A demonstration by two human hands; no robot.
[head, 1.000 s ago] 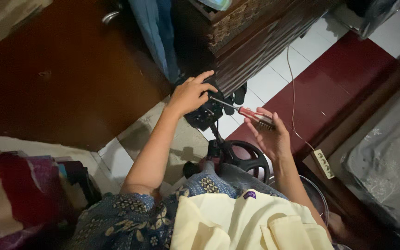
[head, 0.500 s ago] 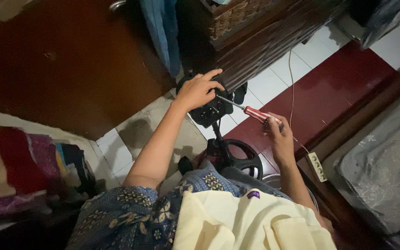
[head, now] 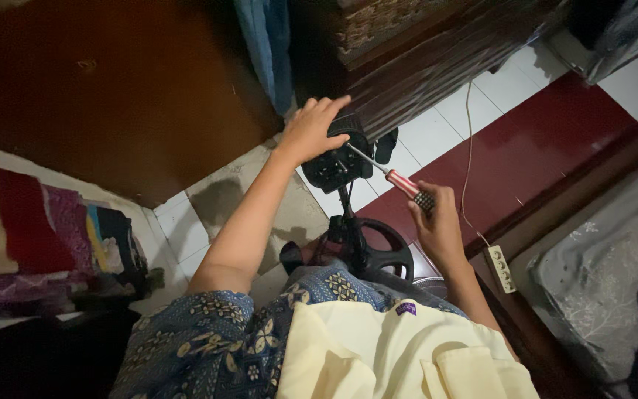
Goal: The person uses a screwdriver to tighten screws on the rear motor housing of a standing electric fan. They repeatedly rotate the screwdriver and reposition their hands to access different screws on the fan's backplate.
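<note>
Left hand: my left hand (head: 311, 133) is lying on top of the black motor housing (head: 340, 159), fingers curled over its upper edge and closed on it, holding it steady.
Right hand: my right hand (head: 437, 225) is wrapping closed around the handle of the screwdriver (head: 400, 181), at about 4 o'clock from the housing.
Screwdriver: it is having a red handle with a dark end inside my palm, and its thin metal shaft is pointing toward 10 o'clock; the tip is reaching the right side of the housing, but I cannot tell if it is sitting in a screw.
Motor housing: it is standing on a thin black pole (head: 346, 203), near the middle of the view, above the white floor tiles (head: 186, 222).
Round base: the black round base (head: 382, 255) is lying at 6 o'clock from the housing, just beside my knee, and the pole is going down to it.
Around: a dark wooden cabinet (head: 422, 52) is standing at 12 o'clock, a thin cable (head: 468, 148) is running over the red floor strip (head: 540, 148) to a white power strip (head: 501, 267) at 4 o'clock, and folded cloths (head: 46, 229) are piling at 9 o'clock.
</note>
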